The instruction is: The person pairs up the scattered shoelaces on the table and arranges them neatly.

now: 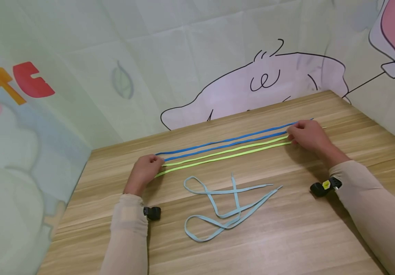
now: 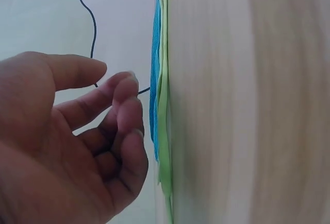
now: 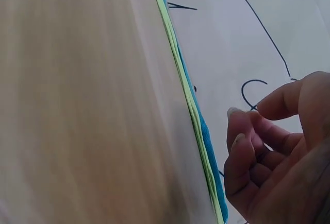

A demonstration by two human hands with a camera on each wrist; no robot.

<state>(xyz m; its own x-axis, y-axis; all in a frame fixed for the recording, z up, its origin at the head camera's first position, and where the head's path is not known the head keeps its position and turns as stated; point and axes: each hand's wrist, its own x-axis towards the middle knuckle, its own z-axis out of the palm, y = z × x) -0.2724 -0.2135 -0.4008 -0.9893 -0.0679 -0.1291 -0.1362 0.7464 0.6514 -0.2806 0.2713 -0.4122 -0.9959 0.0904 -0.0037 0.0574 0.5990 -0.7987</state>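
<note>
Two blue shoelaces (image 1: 225,141) and two lime-green shoelaces (image 1: 225,157) stretch side by side across the table in the head view. My left hand (image 1: 145,170) is over their left ends, hiding some of the tips. Its thumb and bent fingers stand apart in the left wrist view, with nothing between them, beside the green lace (image 2: 164,162). Over the right ends hovers my right hand (image 1: 309,135). The right wrist view has its fingers loosely curled and the thumb near the index finger, with no lace visible between them.
Nearer to me on the wooden table (image 1: 273,236) lies a light blue shoelace (image 1: 197,240), looped and crossing itself, with its tips at the right and top. A printed cloth backdrop (image 1: 142,76) rises behind the table's far and left edges.
</note>
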